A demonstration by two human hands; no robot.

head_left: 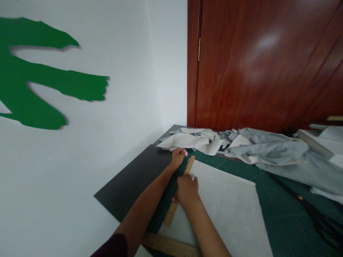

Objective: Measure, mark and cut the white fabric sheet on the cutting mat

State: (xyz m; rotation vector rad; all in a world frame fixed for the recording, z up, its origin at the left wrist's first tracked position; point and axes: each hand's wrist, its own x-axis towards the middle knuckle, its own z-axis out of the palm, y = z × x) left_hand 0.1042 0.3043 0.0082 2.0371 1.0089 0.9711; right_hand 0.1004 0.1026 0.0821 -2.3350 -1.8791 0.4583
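Observation:
A wooden ruler (170, 215) lies slantwise along the left edge of a white fabric piece (227, 200). My right hand (187, 188) presses on the middle of this ruler, its thumb and fingers spread over the wood and gripping it. Beyond the ruler's far end, my left hand (178, 157) is closed in a pinch. A small pink piece (185, 153), perhaps tailor's chalk, pokes out of its fingertips. Under the fabric is a green cutting mat (284, 210) with grid lines. Another wooden ruler (168, 245) crosses the fabric's near edge.
Crumpled grey and white cloth (278, 146) is heaped along the back. Black scissors (308, 207) lie on the mat at right. The dark tabletop (134, 178) meets a white wall (120, 135) at left. A brown wooden door (254, 71) stands behind.

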